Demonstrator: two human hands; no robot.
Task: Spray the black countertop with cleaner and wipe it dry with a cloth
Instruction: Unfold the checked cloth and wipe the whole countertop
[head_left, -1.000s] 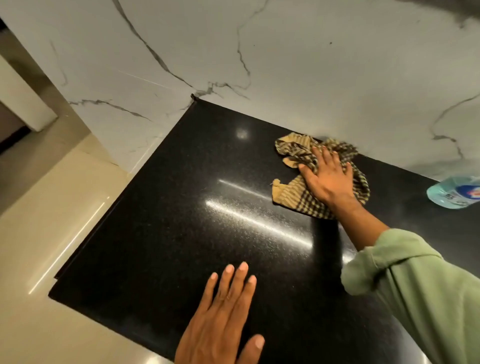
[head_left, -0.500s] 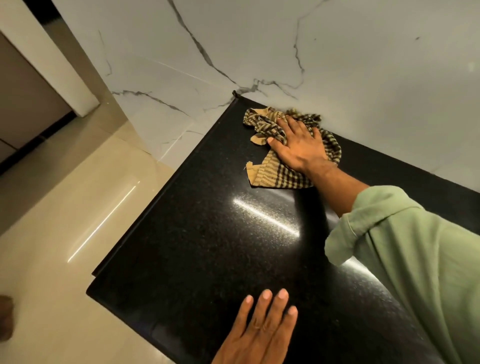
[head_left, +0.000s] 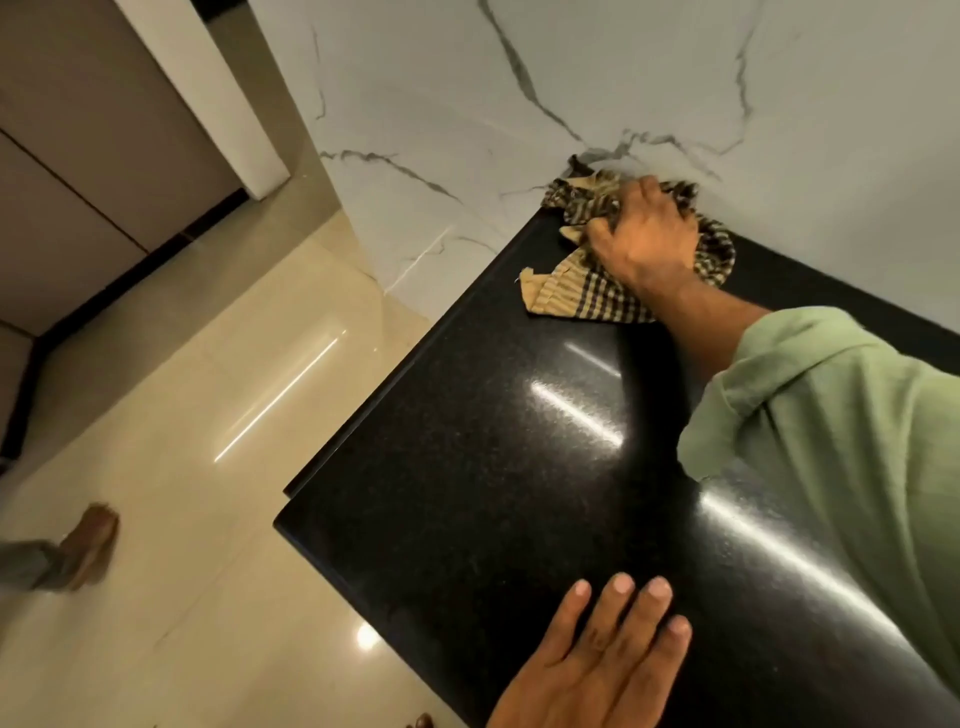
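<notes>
The glossy black countertop (head_left: 519, 467) runs from the near edge to the white marble wall. A crumpled tan-and-black checked cloth (head_left: 582, 296) lies in its far left corner against the wall. My right hand (head_left: 647, 236), in a green sleeve, is on the cloth with its fingers curled into the fabric, bunching it into the corner. My left hand (head_left: 602, 665) rests flat on the countertop near the front edge, fingers straight and together. No spray bottle is in view.
The white veined marble wall (head_left: 519, 93) backs the counter. Left of the counter's edge, a shiny beige tiled floor (head_left: 182, 415) drops away. A person's foot and trouser leg (head_left: 78, 545) stand on it at the far left. Brown cabinet doors (head_left: 78, 156) fill the upper left.
My right hand has pushed the cloth left along the wall into the far corner, and its fingers went from flat to curled. The view swung left, and the blue bottle left the frame.
</notes>
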